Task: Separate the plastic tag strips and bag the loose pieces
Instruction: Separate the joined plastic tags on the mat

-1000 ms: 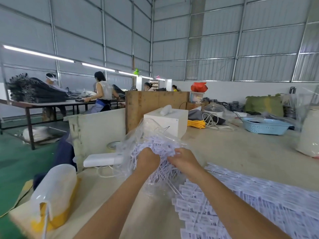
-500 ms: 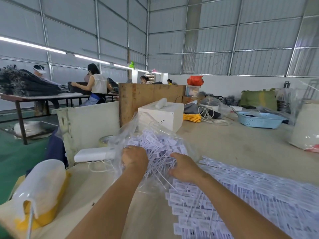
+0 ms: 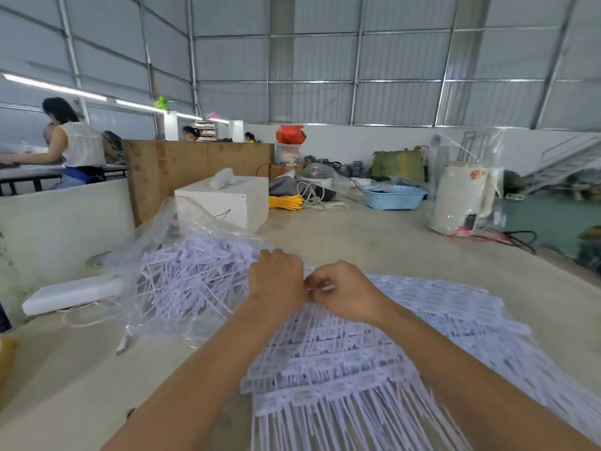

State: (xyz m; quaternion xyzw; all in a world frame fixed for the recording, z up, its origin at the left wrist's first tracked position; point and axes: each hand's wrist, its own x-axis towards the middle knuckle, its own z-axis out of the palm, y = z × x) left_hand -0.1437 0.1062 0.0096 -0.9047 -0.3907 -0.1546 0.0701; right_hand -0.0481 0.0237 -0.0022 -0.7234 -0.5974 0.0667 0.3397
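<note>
Workshop table (image 3: 374, 242): white box (image 3: 227, 203), blue basket (image 3: 392, 197) behind; both hands (image 3: 312, 288) pinching tag strips (image 3: 341, 362).

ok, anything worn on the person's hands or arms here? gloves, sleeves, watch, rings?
Nothing visible. The left hand and the right hand are bare, no gloves. Both forearms are uncovered to the bottom edge of the frame: no sleeves, watch or wristband. No rings on what shows of the fingers, though most are curled out of sight.

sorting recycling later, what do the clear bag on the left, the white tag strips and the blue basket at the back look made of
Clear crinkled bag: thin glossy plastic film; the loose tags show through it.
White tag strips: probably moulded matt plastic, flat heads with thin stiff tails.
Pale blue perforated basket: rigid plastic by the look, with punched holes in its wall.
</note>
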